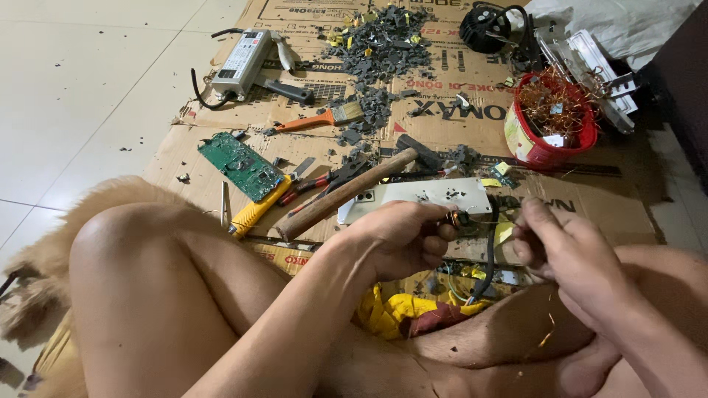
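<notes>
floor of large pale cream tiles [88,88], glossy, thin dark grout lines, a few dark crumbs scattered on them. flattened brown cardboard [442,110] spread over the tiles as a work mat, printed lettering on it, edges frayed. dark furniture edge [682,96] at far right. light soft, even, no hard shadows.

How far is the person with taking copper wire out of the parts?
Done: a red tub holds a tangle of copper wire, and grey fragments lie heaped on the cardboard. In hand: the left hand holds a small copper coil while the right hand pinches at it. Left: a green circuit board looks whole.
</notes>
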